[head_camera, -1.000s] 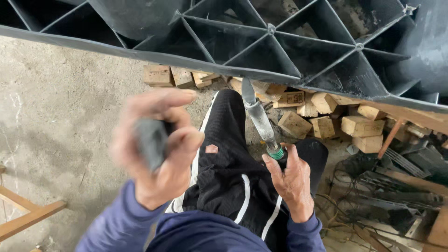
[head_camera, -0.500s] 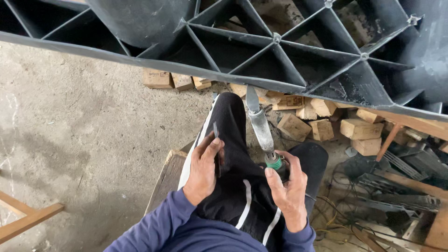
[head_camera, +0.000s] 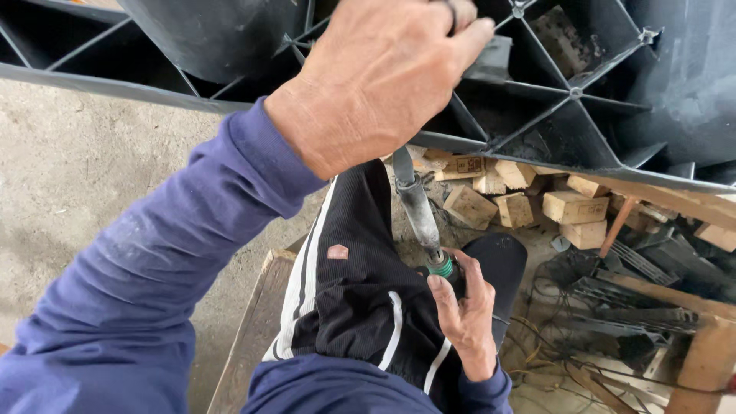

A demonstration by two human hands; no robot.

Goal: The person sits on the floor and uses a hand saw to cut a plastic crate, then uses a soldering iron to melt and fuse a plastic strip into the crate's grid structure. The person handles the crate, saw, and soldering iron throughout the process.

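Two hands show up for me. My left hand (head_camera: 376,80) is up high, fingers curled over a rib of the big black plastic frame (head_camera: 583,92) — I cannot tell if it grips tight. My right hand (head_camera: 466,310) is wrapped around a grey tool (head_camera: 418,211) with a green ring, resting by my black trousers (head_camera: 360,284). Frame pockets look mostly bare — one holds a wood scrap. Wood blocks (head_camera: 537,203) lie on the floor below.

Cut wooden blocks (head_camera: 529,201) are lying heaped on the concrete floor (head_camera: 100,169), with tangled wires (head_camera: 567,337) lying just beside them.
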